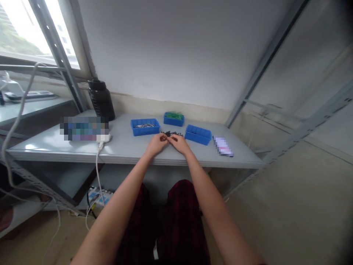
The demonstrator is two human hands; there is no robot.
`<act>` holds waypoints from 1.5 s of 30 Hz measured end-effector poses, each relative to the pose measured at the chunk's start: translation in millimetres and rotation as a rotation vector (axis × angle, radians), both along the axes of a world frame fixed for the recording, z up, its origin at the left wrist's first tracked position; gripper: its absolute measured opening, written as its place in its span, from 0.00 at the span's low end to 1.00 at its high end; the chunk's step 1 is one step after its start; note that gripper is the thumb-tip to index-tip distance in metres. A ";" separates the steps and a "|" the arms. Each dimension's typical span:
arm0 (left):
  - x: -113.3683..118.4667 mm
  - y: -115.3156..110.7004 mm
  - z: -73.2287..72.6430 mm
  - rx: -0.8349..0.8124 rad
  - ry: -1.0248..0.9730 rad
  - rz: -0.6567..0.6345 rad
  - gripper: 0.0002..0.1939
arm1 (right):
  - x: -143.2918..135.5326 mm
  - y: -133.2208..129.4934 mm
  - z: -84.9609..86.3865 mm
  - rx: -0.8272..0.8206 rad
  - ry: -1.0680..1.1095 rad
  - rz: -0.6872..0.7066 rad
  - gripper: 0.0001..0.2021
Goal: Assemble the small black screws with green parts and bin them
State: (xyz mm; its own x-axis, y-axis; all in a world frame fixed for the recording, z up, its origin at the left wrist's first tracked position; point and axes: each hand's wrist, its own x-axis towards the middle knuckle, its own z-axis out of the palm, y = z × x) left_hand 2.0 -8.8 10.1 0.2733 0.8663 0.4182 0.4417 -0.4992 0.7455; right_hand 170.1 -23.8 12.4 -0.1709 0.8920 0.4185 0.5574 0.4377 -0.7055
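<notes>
My left hand (157,144) and my right hand (179,143) meet at the front of the grey shelf top (124,149). Their fingers are bent and pinched together, almost touching; whatever is between them is too small to make out. Just behind the fingertips lies a loose pile of small black parts (173,133), partly covered by the hands. A blue bin (145,130) with thin silver metal pieces stands behind and left of my left hand. Beyond my right hand is another blue bin (198,139), its contents hard to see. A third blue bin (174,122) at the back holds green pieces.
A dark bottle (102,101) stands at the back left, near a blurred-out device (84,129) with a white cable (97,165) hanging over the edge. A blurred phone (223,146) lies at the right. Metal posts (267,62) frame the shelf; a power strip (100,196) sits below.
</notes>
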 end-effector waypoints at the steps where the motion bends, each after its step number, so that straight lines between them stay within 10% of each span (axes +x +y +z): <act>1: 0.1 0.0 0.5 -0.006 0.013 0.001 0.07 | 0.4 0.2 0.2 -0.002 -0.001 0.008 0.14; 10: 0.3 2.4 0.6 -0.022 0.058 0.021 0.14 | 1.0 4.8 -1.0 0.025 -0.028 -0.063 0.12; 20: -0.6 7.5 -2.1 -0.003 0.090 0.161 0.12 | 92.3 5.9 62.0 0.168 -0.191 -0.625 0.11; 30: 3.0 -2.3 -0.4 0.076 0.323 0.157 0.13 | 1.4 5.6 -2.4 0.093 -0.498 -0.180 0.11; 45: 1.6 -0.8 0.1 0.044 0.267 0.064 0.12 | 3.0 13.1 -17.8 0.132 -0.291 -0.220 0.12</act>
